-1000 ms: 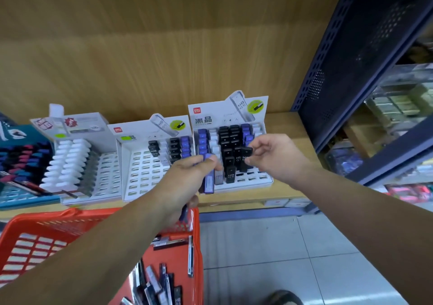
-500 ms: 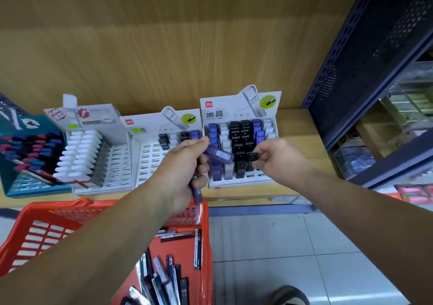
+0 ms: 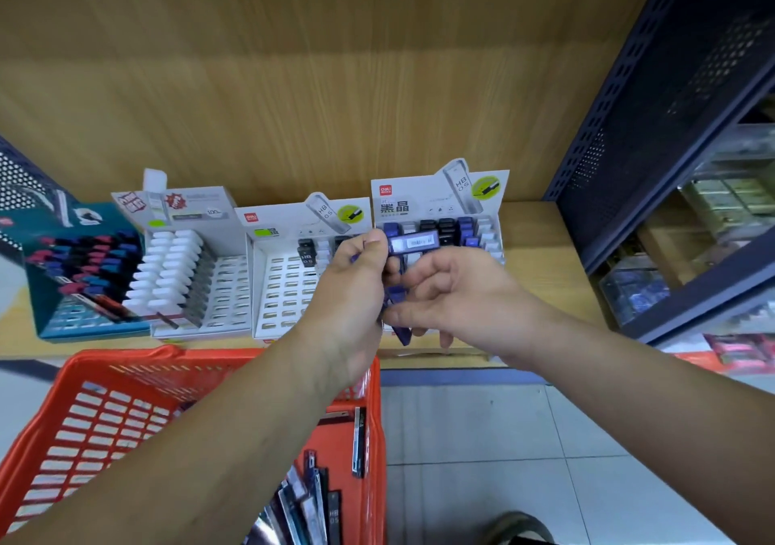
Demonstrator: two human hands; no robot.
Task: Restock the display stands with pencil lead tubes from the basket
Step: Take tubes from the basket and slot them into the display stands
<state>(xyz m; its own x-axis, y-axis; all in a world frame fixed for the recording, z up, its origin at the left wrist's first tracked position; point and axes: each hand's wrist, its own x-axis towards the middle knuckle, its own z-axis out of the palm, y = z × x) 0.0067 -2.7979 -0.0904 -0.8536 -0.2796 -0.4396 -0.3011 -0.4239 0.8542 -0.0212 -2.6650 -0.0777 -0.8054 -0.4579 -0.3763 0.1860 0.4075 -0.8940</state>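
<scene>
Wooden shelf [image 3: 537, 251] carries the display stands [image 3: 289, 293] | left hand [image 3: 348, 293] grip pinches a fan of blue lead tubes [image 3: 413, 242] before the rightmost stand [image 3: 419, 196] | right hand [image 3: 461, 293] pinches its lower tubes | best: draw one free, seat it upright in an empty slot | spares lie in basket [image 3: 105, 368]

A wood-grain wall panel [image 3: 293, 83] rises behind the left grip [image 3: 348, 293] and right grip [image 3: 469, 297], above a wooden shelf [image 3: 537, 259]. Right of them stands a dark-blue perforated metal rack [image 3: 650, 125]; below lie pale floor tiles [image 3: 503, 439].
</scene>
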